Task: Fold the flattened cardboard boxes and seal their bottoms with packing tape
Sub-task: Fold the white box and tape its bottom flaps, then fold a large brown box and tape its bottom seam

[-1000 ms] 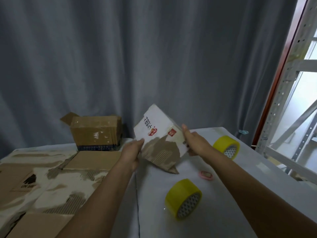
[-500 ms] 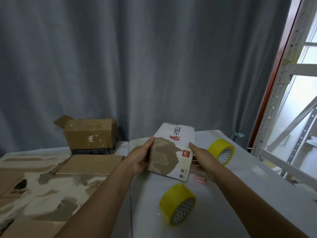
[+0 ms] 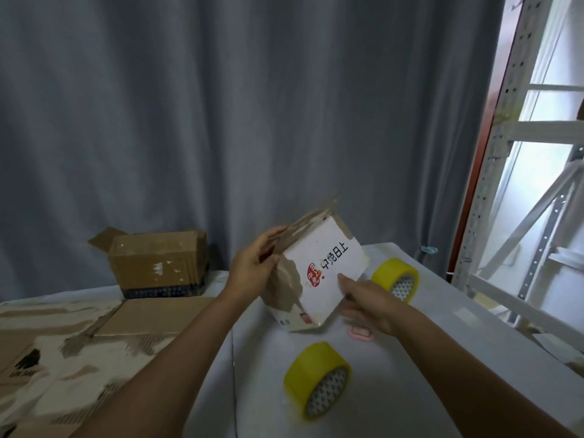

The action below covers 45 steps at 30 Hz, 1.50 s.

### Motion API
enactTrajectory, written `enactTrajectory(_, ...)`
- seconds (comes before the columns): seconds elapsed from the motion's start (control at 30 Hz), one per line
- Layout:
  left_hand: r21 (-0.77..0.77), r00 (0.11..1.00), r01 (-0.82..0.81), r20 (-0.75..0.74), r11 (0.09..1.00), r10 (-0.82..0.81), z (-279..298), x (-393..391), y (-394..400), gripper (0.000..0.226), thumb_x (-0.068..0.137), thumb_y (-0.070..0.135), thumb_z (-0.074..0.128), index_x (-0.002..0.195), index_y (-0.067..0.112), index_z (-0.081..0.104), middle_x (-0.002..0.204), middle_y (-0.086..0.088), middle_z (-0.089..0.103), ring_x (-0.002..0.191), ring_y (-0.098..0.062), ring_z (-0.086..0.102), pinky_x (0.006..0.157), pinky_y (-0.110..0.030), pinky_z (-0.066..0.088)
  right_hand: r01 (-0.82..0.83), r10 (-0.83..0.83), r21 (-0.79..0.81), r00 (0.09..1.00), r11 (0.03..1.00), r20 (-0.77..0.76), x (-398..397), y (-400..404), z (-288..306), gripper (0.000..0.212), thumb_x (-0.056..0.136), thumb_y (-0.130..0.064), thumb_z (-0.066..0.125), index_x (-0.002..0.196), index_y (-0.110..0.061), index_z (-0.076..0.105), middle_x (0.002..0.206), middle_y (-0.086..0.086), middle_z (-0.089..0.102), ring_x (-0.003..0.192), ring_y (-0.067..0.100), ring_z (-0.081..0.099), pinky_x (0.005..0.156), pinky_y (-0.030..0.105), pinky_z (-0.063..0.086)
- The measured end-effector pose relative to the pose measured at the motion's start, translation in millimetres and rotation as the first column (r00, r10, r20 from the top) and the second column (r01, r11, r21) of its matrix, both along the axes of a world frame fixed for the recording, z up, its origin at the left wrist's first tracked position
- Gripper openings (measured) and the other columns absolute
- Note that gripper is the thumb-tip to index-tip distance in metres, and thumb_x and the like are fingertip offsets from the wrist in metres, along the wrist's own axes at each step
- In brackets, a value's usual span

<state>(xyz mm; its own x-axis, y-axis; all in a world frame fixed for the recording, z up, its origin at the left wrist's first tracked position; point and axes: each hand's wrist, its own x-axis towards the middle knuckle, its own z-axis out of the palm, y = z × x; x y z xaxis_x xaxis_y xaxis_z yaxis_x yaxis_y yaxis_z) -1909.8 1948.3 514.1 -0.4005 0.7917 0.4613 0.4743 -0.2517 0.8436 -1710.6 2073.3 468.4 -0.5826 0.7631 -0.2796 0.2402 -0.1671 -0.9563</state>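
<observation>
Both arms are stretched forward. The left hand [image 3: 252, 267] is raised, fingers curled in a grasp. The right hand [image 3: 368, 303] is held lower, fingers closed.

Right hand [image 3: 368, 303] fingertips: hidden behind the lower right edge of the small white printed cardboard box [image 3: 319, 279] at frame centre.
Pink flat object [image 3: 360, 332]: partly covered by the right wrist; too small to identify.
Far yellow tape roll [image 3: 395, 278]: left side hidden behind the box.
Flattened brown cardboard sheets [image 3: 63, 352]: cut off by the left and bottom edges.
Grey perforated metal shelving [image 3: 537, 184]: cut off at the right edge.
Box print: blurred, unreadable.
</observation>
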Motion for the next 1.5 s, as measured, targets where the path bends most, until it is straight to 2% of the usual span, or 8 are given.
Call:
enactTrajectory(0.13,-0.021,0.971,-0.051,-0.234,0.998,0.045,-7.5,2.3,-10.4,0.046,0.095,-0.002,0.052,0.123,0.033,0.061,0.112,0.009,0.069,0.106,-0.005,0.062,0.089,-0.020,0.048,-0.014,0.014,0.000,0.992,1.000,0.122,0.6,-9.5,-2.9,0.028,0.095,-0.048,0.052,0.080,-0.026,0.043,0.065,-0.004,0.044,0.044,0.007,0.044,0.042,0.025,0.031)
enactTrajectory(0.23,-0.167,0.915,-0.124,-0.399,0.978,0.048,-21.4,-7.9,-14.9,0.026,0.095,0.012,0.059,0.112,0.031,0.067,0.106,0.005,0.072,0.095,-0.004,0.063,0.082,-0.025,0.047,0.095,-0.095,-0.024,0.995,0.995,0.017,1.9,-9.7,-6.3,0.020,0.096,-0.038,0.054,0.090,-0.019,0.049,0.077,0.004,0.052,0.062,0.015,0.051,0.054,0.023,0.041)
enactTrajectory(0.33,-0.198,0.861,-0.229,-0.498,0.953,0.104,-34.8,-24.7,-10.7,0.030,0.091,0.012,0.065,0.116,0.028,0.069,0.139,-0.002,0.054,0.130,-0.021,0.046,0.107,-0.044,0.039,0.190,-0.190,-0.008,0.979,0.982,-0.078,7.1,-3.9,-8.8,0.010,0.095,-0.021,0.055,0.088,-0.014,0.052,0.078,0.009,0.048,0.071,0.021,0.049,0.066,0.029,0.041)
enactTrajectory(0.63,-0.281,0.964,-0.259,-0.130,0.924,0.231,-52.7,-36.8,43.2,0.022,0.096,0.020,0.059,0.083,0.010,0.073,0.080,-0.009,0.073,0.080,-0.026,0.070,0.083,-0.049,0.056,0.395,-0.348,0.133,0.895,0.909,-0.280,23.5,16.8,7.6,0.020,0.093,0.010,0.045,0.085,0.001,0.061,0.077,0.015,0.059,0.057,0.018,0.053,0.045,0.018,0.043)
enactTrajectory(0.83,-0.277,0.947,-0.308,-0.177,0.910,0.267,-42.7,-8.1,113.4,0.023,0.098,0.018,0.056,0.096,0.005,0.074,0.090,-0.014,0.072,0.083,-0.026,0.066,0.075,-0.028,0.048,0.535,-0.480,0.351,0.845,0.768,-0.236,40.9,56.5,5.2,0.029,0.088,0.007,0.043,0.092,-0.010,0.067,0.092,0.008,0.071,0.068,0.015,0.066,0.076,0.030,0.057)
enactTrajectory(1.03,-0.339,0.974,-0.199,-0.169,0.920,0.149,-35.6,24.4,190.7,0.029,0.100,0.025,0.052,0.100,0.005,0.073,0.090,-0.017,0.071,0.087,-0.031,0.065,0.070,-0.027,0.043,0.507,-0.448,0.483,0.861,0.714,-0.242,46.0,92.3,3.9,0.035,0.091,0.006,0.039,0.089,-0.019,0.064,0.092,0.002,0.069,0.068,0.012,0.066,0.074,0.028,0.056)
enactTrajectory(1.3,-0.406,0.996,0.086,0.009,0.910,-0.091,-39.9,33.1,214.6,0.052,0.098,0.024,0.052,0.147,0.034,0.036,0.139,0.002,0.051,0.126,-0.020,0.050,0.106,-0.042,0.043,0.431,-0.415,0.602,0.893,0.673,-0.175,59.0,98.8,-2.9,0.035,0.092,0.001,0.041,0.086,-0.025,0.064,0.091,-0.001,0.070,0.066,0.006,0.066,0.071,0.024,0.054)
enactTrajectory(1.5,-0.458,1.000,0.015,-0.014,0.889,-0.024,-52.5,1.6,140.2,0.036,0.097,0.015,0.057,0.133,0.021,0.056,0.137,-0.001,0.052,0.122,-0.024,0.054,0.105,-0.042,0.045,0.141,-0.092,0.537,0.989,0.832,-0.116,36.7,25.9,-8.3,0.030,0.088,0.011,0.042,0.095,-0.005,0.067,0.088,0.014,0.071,0.068,0.010,0.064,0.069,0.018,0.052)
